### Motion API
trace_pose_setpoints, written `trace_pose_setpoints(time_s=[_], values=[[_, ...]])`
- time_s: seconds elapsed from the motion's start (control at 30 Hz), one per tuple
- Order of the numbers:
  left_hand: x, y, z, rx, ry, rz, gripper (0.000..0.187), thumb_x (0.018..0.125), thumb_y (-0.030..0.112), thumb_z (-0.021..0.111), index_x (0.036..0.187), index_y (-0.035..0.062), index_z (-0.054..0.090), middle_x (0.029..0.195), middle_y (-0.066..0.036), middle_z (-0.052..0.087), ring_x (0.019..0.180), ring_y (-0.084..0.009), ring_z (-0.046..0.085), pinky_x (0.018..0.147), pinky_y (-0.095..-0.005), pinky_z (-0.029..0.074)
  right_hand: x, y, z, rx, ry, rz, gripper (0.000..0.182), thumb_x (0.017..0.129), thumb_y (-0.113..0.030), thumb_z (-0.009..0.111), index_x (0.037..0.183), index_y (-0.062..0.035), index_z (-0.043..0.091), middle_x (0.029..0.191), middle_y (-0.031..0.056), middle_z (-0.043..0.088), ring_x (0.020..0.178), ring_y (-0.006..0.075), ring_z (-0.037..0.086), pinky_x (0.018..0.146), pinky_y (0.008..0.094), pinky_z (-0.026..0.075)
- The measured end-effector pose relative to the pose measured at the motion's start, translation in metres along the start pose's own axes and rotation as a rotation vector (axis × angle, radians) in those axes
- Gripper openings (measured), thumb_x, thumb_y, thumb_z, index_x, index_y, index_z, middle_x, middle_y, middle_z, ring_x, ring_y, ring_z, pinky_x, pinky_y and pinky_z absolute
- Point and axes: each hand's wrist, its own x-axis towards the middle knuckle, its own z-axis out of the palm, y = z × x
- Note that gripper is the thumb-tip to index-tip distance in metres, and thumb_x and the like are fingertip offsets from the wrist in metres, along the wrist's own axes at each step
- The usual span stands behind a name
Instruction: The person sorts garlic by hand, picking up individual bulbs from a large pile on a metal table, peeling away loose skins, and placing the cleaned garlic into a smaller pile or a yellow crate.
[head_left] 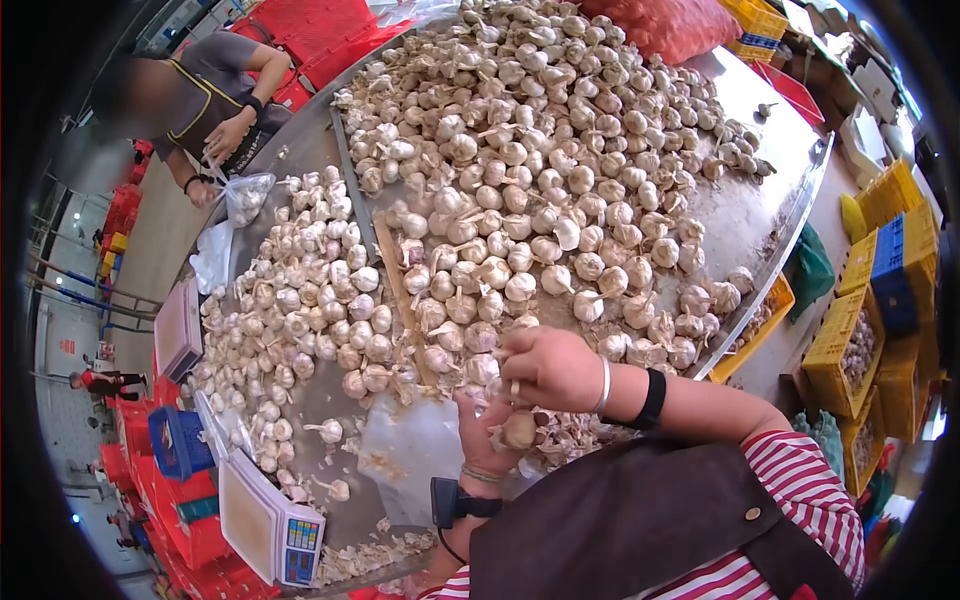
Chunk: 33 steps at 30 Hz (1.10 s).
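My left hand (484,440) is curled round a garlic bulb (519,431) at the front edge of the metal table. Just above it my right hand (556,370) is closed, its fingertips pinched close to the bulb; what they hold, if anything, is hidden. A large heap of garlic bulbs (520,160) spreads beyond my hands, and a second group of garlic bulbs (290,310) lies to the left of a wooden strip (398,295). Loose papery skins (570,440) lie beside the bulb, partly under my right forearm.
A clear plastic sheet (408,455) lies left of my left hand. Two scales (262,515) stand along the left edge, with a blue basket (180,442) near them. Across the table another person (205,95) holds a plastic bag of garlic (246,198). Yellow crates (845,345) stand at the right.
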Motion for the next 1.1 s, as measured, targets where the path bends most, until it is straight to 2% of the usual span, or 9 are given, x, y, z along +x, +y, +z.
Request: trace_pose_setpoints(time_s=[0.2, 0.3, 0.4, 0.57, 0.7, 0.83, 0.9, 0.97, 1.1], values=[[-0.002, 0.002, -0.004, 0.269, 0.252, 0.019, 0.092, 0.084, 0.078, 0.038, 0.141, 0.0059, 0.037, 0.128, -0.015, 0.053, 0.109, -0.0314, 0.059, 0.088, -0.042, 0.053, 0.006, -0.01, 0.013, 0.112, -0.112, -0.094, 0.025, 0.075, -0.021, 0.072, 0.094, -0.0063, 0.065, 0.101, 0.0155, 0.061, 0.092, 0.0363, 0.06, 0.08, 0.0437, 0.05], [0.015, -0.01, -0.012, 0.285, 0.3, 0.486, 0.077, 0.092, 0.066, 0.036, 0.138, 0.0039, 0.041, 0.132, -0.017, 0.051, 0.117, -0.0309, 0.055, 0.1, -0.0438, 0.046, 0.015, -0.005, 0.013, 0.201, -0.192, -0.192, 0.058, 0.079, -0.032, 0.073, 0.127, -0.0061, 0.054, 0.123, 0.0251, 0.052, 0.11, 0.0426, 0.053, 0.094, 0.0472, 0.044], [0.008, 0.02, -0.01, -0.169, -0.103, 0.484, 0.062, 0.095, 0.051, 0.045, 0.139, 0.0081, 0.041, 0.138, -0.013, 0.046, 0.124, -0.0305, 0.049, 0.111, -0.0473, 0.031, 0.02, 0.011, 0.002, 0.316, -0.262, -0.143, 0.082, 0.084, -0.047, 0.068, 0.146, -0.0091, 0.031, 0.145, 0.0275, 0.032, 0.132, 0.0437, 0.037, 0.11, 0.0484, 0.032], [-0.02, 0.154, -0.002, -0.249, -0.373, 0.479, 0.06, 0.091, 0.042, 0.06, 0.14, 0.0126, 0.041, 0.15, -0.017, 0.034, 0.125, -0.0337, 0.051, 0.085, -0.0493, 0.054, 0.037, 0.099, -0.036, -0.51, 0.036, 0.137, 0.05, 0.074, -0.01, 0.068, 0.122, -0.0096, 0.055, 0.135, 0.0185, 0.046, 0.119, 0.0374, 0.048, 0.097, 0.0486, 0.043], [-0.043, 0.25, 0.006, 0.657, 0.828, 1.074, 0.059, 0.093, 0.027, 0.06, 0.143, 0.0034, 0.038, 0.144, -0.018, 0.041, 0.125, -0.0338, 0.048, 0.095, -0.043, 0.049, 0.047, 0.162, -0.06, -0.647, -0.188, 0.384, 0.048, 0.071, -0.007, 0.065, 0.118, -0.0083, 0.057, 0.122, 0.0147, 0.053, 0.119, 0.0323, 0.047, 0.095, 0.0456, 0.045], [0.023, 0.234, 0.043, 1.392, 1.132, 1.306, 0.055, 0.091, 0.011, 0.062, 0.139, -0.0031, 0.04, 0.136, -0.017, 0.048, 0.124, -0.0258, 0.046, 0.107, -0.035, 0.036, 0.042, 0.184, -0.057, -0.579, -0.171, 0.394, 0.045, 0.072, -0.005, 0.064, 0.117, -0.0085, 0.056, 0.108, 0.0137, 0.06, 0.113, 0.0332, 0.051, 0.092, 0.0389, 0.048], [0.077, 0.193, 0.06, 1.477, 0.77, 1.076, 0.038, 0.087, 0.005, 0.061, 0.124, -0.0012, 0.056, 0.128, -0.014, 0.056, 0.113, -0.0249, 0.055, 0.101, -0.0357, 0.042, 0.036, 0.171, -0.072, -0.516, -0.113, 0.387, 0.044, 0.075, -0.007, 0.066, 0.117, -0.0079, 0.057, 0.107, 0.015, 0.061, 0.11, 0.0319, 0.056, 0.089, 0.0375, 0.05], [0.127, 0.138, 0.078, 1.932, 0.425, 1.008, 0.028, 0.078, 0.001, 0.063, 0.106, 0.0027, 0.066, 0.105, -0.012, 0.066, 0.102, -0.0261, 0.061, 0.091, -0.0366, 0.048, 0.026, 0.152, -0.095, 0.128, 0.145, 0.619, 0.042, 0.078, -0.014, 0.069, 0.118, -0.0086, 0.057, 0.11, 0.0142, 0.062, 0.105, 0.0287, 0.061, 0.085, 0.0366, 0.054], [0.215, 0.076, 0.082, 2.439, 0.037, 0.883, 0.022, 0.08, 0.013, 0.064, 0.102, 0.0091, 0.063, 0.095, -0.011, 0.062, 0.093, -0.03, 0.06, 0.081, -0.0425, 0.046, -0.015, 0.15, -0.144, 1.333, 0.44, 0.372, 0.04, 0.086, -0.029, 0.069, 0.117, -0.0068, 0.059, 0.114, 0.0111, 0.063, 0.101, 0.0222, 0.064, 0.081, 0.0357, 0.058]])
